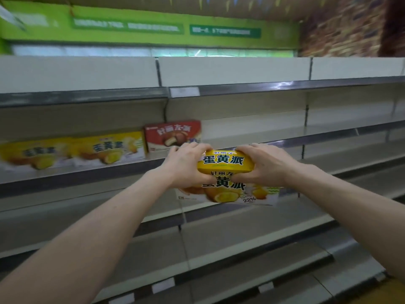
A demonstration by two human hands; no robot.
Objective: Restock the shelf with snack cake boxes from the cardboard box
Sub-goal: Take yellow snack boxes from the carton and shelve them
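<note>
Left hand and right hand are both gripping a yellow snack cake box, fingers curled around its ends, in front of the shelf.

The held yellow box reads "蛋黄派" and "22%".

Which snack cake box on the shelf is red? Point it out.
The red box, rightmost of the three standing on the shelf, just above the left hand. The two boxes to its left are yellow.

Both hands, left and right, gripped yellow box before shelf; red box behind.
</note>
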